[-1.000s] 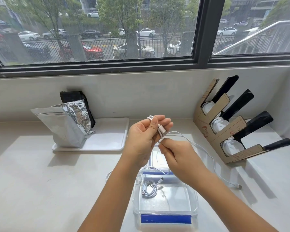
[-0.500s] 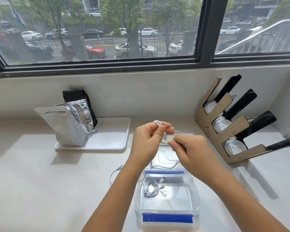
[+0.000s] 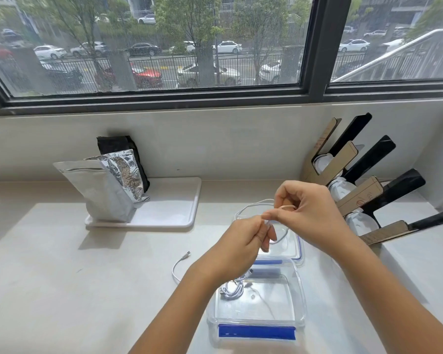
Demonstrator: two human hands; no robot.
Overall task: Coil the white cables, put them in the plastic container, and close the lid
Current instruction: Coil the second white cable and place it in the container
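Observation:
Both hands hold one white cable [image 3: 251, 206] above the counter. My left hand [image 3: 243, 241] pinches its gathered loops, and my right hand [image 3: 304, 208] pinches the strand just to the right, fingers curled. A loop arcs up and left between the hands, and another hangs below them. The clear plastic container [image 3: 298, 297] with blue clips sits below, with a coiled white cable [image 3: 233, 291] inside at its left. Its lid [image 3: 298, 247] lies behind it, partly hidden by my hands. Another white cable end [image 3: 180, 264] lies on the counter to the left.
A white tray [image 3: 169, 213] at the back left carries a silver foil bag [image 3: 102, 190] and a black bag [image 3: 123, 149]. A cardboard rack of black-handled utensils [image 3: 363, 190] leans at the right. The window wall runs along the back.
My hands dropped lower and shifted right over the lid. The long strand that trailed to the right on the counter has been drawn up into loops at my hands.

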